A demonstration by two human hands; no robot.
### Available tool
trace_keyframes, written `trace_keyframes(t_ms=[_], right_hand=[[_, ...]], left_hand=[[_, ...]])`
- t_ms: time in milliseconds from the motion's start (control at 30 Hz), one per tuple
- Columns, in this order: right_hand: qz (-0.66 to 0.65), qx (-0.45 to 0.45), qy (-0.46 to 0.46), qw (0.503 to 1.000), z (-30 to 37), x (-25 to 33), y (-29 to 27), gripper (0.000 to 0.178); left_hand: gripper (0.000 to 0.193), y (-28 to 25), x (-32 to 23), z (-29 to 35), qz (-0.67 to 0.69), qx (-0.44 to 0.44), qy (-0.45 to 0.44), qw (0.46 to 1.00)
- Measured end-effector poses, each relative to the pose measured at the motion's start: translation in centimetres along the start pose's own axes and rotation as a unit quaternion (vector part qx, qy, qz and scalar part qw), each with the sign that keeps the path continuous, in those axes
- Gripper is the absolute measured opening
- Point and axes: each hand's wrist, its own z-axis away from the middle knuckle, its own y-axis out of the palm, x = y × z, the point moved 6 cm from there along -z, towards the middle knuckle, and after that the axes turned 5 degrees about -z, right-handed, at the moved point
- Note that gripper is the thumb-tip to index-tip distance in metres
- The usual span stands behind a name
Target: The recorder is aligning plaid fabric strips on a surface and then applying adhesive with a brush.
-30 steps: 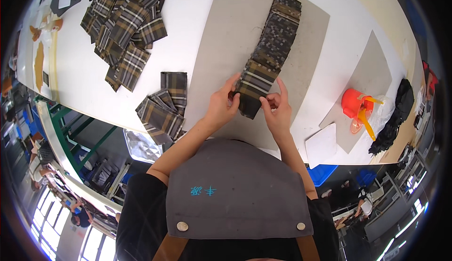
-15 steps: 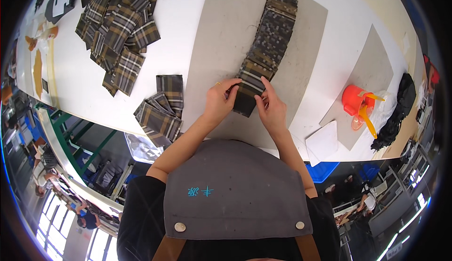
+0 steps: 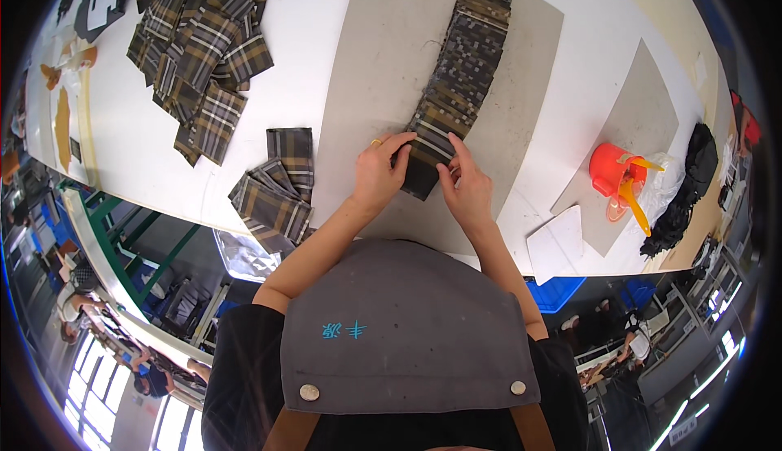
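A long row of overlapping plaid and check fabric pieces runs away from me over a grey board. At its near end lies a dark plaid fabric piece with pale stripes and a black lower part. My left hand pinches this piece's left edge between thumb and fingers, a ring on one finger. My right hand is at its right edge, thumb and forefinger on the cloth, the other fingers curled. The undersides of the cloth and some fingertips are hidden.
Left on the white table are a large heap of plaid pieces and a smaller fanned pile. To the right stand a red cup with a yellow-handled brush, a white sheet and a black cloth bundle.
Both hands stay at the near piece, with only a slight shift of the fingers. The whole view has moved a little.
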Motion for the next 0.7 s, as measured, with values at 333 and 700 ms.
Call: trace_keyframes(t_ms=[333, 700], right_hand=[[0.008, 0.016, 0.017, 1.000, -0.2, -0.5, 0.4, 0.061], [-0.060, 0.068, 0.024, 0.996, -0.9, 3.6, 0.6, 0.043]], left_hand=[[0.018, 0.5, -0.1, 0.1, -0.039, -0.013, 0.012, 0.999], [0.037, -6.9, -0.1, 5.2, -0.111, -0.113, 0.059, 0.986]])
